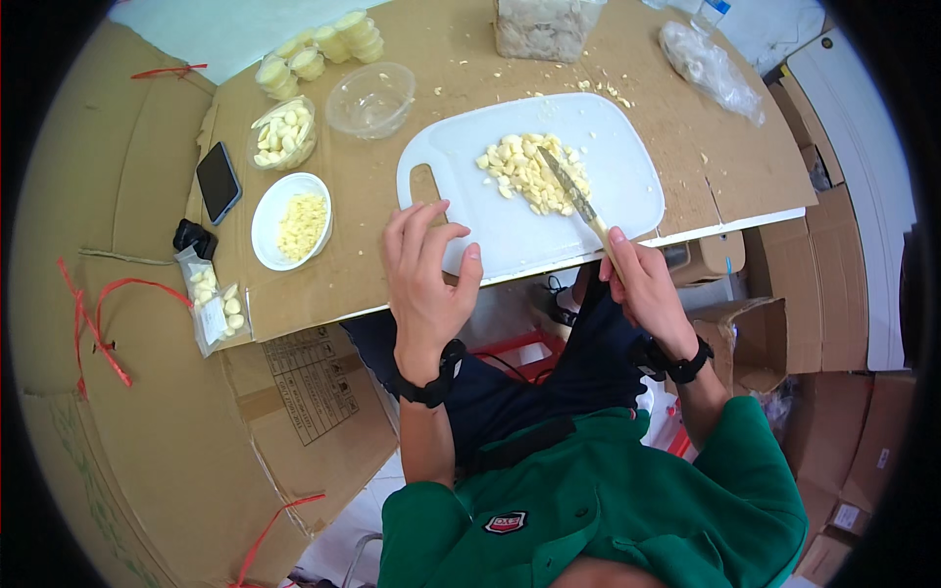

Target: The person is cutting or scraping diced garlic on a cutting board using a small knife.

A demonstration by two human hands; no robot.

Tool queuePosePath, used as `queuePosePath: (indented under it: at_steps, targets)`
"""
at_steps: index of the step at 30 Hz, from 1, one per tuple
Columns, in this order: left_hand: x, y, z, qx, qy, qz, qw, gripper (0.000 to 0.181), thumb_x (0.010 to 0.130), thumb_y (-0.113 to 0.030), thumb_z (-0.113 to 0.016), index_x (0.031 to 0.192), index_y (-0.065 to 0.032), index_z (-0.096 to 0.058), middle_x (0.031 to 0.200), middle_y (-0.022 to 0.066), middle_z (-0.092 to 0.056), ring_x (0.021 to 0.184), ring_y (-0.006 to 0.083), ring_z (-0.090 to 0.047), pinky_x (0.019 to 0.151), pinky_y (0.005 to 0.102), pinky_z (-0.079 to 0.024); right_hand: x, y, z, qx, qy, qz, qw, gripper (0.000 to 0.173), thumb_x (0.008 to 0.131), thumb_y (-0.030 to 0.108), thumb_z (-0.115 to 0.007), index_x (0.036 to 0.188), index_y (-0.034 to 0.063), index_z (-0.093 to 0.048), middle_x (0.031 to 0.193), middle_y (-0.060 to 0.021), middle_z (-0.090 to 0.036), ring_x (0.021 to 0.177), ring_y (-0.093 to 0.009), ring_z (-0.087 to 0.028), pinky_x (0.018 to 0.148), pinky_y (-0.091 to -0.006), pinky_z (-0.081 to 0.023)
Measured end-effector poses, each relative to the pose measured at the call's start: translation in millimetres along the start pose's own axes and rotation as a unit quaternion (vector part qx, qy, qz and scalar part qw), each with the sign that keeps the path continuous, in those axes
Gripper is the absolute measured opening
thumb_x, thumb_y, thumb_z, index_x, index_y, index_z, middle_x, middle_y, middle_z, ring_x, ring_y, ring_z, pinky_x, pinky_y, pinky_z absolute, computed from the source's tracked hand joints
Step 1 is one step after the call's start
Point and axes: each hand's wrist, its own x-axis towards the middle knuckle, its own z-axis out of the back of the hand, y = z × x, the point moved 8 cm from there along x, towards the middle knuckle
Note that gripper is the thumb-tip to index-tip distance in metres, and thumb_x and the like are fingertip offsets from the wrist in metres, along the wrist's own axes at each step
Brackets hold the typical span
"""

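My right hand point(639, 275) is closed on the handle of a knife point(566, 176), whose blade lies over a heap of chopped garlic point(526, 173) on a white plastic cutting board point(485, 235). Fingers apart and with nothing in it, my left hand point(434, 272) is at the board's near left corner, beside the handle slot. Left of the board, a white bowl point(259, 239) contains finely minced garlic point(301, 224). Behind it a clear tub holds whole peeled garlic cloves point(283, 136). An empty clear plastic bowl point(371, 103) stands to the right of that tub.
Small lidded cups point(334, 44) are stacked at the back left. A phone point(218, 182) and small bags of cloves point(213, 305) lie near the left edge. A filled clear container point(544, 29) stands behind the board, with a crumpled plastic bag point(709, 70) farther right.
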Motion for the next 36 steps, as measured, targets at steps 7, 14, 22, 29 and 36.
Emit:
queuePosePath:
  at_steps: [7, 14, 22, 29, 36]
  targets:
    - [0.8, 1.1, -3.0, 0.000, 0.008, -0.009, 1.000, 0.020, 0.082, -0.012, -0.072, 0.100, -0.0054, -0.067, 0.130, 0.0129, -0.063, 0.128, 0.0397, -0.049, 0.108, 0.0509, -0.040, 4.4, 0.4, -4.3, -0.025, 0.007, -0.011, 1.000, 0.066, 0.109, 0.052, -0.043, 0.070, 0.0013, -0.058, 0.055, 0.0000, -0.045, 0.051, -0.009, -0.044, 0.049, -0.0280, -0.035]
    - [0.0, -0.7, -2.1, 0.002, 0.007, -0.008, 1.000, 0.017, 0.085, -0.010, -0.069, 0.101, -0.0049, -0.068, 0.130, 0.0131, -0.064, 0.128, 0.0384, -0.049, 0.109, 0.0486, -0.040, 6.5, -4.0, 1.7, -0.045, -0.004, -0.036, 0.998, 0.067, 0.107, 0.054, -0.046, 0.067, 0.0013, -0.057, 0.053, 0.0001, -0.043, 0.049, -0.010, -0.042, 0.049, -0.0287, -0.034]
    - [0.0, 0.6, -3.3, 0.001, 0.006, -0.010, 1.000, 0.019, 0.082, -0.012, -0.071, 0.100, -0.0051, -0.067, 0.129, 0.0138, -0.063, 0.127, 0.0403, -0.050, 0.111, 0.0533, -0.038, 9.4, 3.1, 3.3, -0.093, 0.009, -0.009, 0.996, 0.069, 0.107, 0.055, -0.046, 0.067, 0.0001, -0.057, 0.054, -0.0022, -0.045, 0.052, -0.011, -0.045, 0.051, -0.0301, -0.038]
    - [-0.8, 0.6, -3.6, -0.002, 0.004, -0.016, 1.000, 0.019, 0.084, -0.013, -0.071, 0.101, -0.0049, -0.067, 0.128, 0.0142, -0.063, 0.127, 0.0403, -0.050, 0.111, 0.0533, -0.038, 10.7, 18.5, -0.6, -0.245, -0.055, 0.107, 0.962, 0.066, 0.109, 0.046, -0.043, 0.072, -0.0053, -0.062, 0.061, -0.0240, -0.059, 0.062, -0.041, -0.061, 0.062, -0.0468, -0.048]
    - [-0.7, 0.3, -1.1, -0.009, -0.004, -0.008, 1.000, 0.019, 0.084, -0.014, -0.071, 0.100, -0.0050, -0.067, 0.128, 0.0135, -0.063, 0.127, 0.0404, -0.049, 0.109, 0.0522, -0.039, 4.5, 25.3, -12.7, -0.317, -0.058, 0.141, 0.936, 0.059, 0.110, 0.038, -0.040, 0.076, -0.0033, -0.063, 0.065, -0.0262, -0.062, 0.068, -0.048, -0.063, 0.066, -0.0536, -0.051]
